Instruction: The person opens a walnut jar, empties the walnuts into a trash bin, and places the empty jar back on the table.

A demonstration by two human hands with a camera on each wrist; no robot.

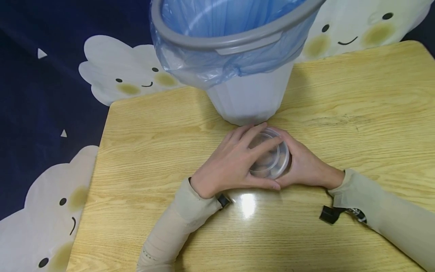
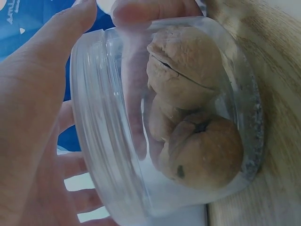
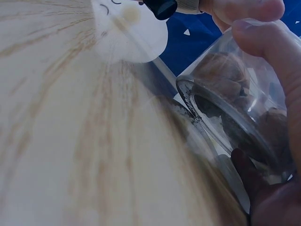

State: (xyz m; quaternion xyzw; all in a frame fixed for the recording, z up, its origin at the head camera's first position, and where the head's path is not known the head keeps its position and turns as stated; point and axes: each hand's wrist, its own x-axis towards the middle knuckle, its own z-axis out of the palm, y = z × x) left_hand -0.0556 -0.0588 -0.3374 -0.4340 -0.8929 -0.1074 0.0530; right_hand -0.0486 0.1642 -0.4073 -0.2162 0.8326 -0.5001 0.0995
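A clear round plastic jar [image 1: 268,162] with walnuts [image 2: 202,150] inside is held between both hands at the middle of the table. My left hand [image 1: 229,164] grips its translucent lid [image 2: 91,117] from above, fingers spread over the top and thumb along the near rim. From the right side, my right hand [image 1: 304,162] holds the jar's body, thumb on the near wall. The right wrist view shows the underside of the base [image 3: 225,122] tilted, with a fingertip at its lower edge. One walnut has a crack across its shell; another has a dark spot.
Just beyond the hands stands a white bin [image 1: 248,94] with a grey rim [image 1: 217,42], lined with a blue plastic bag [image 1: 231,19]. Under everything lies a wood-grain table [image 1: 146,151]. Dark blue cloth with smiling clouds [image 1: 125,71] hangs behind and to the left.
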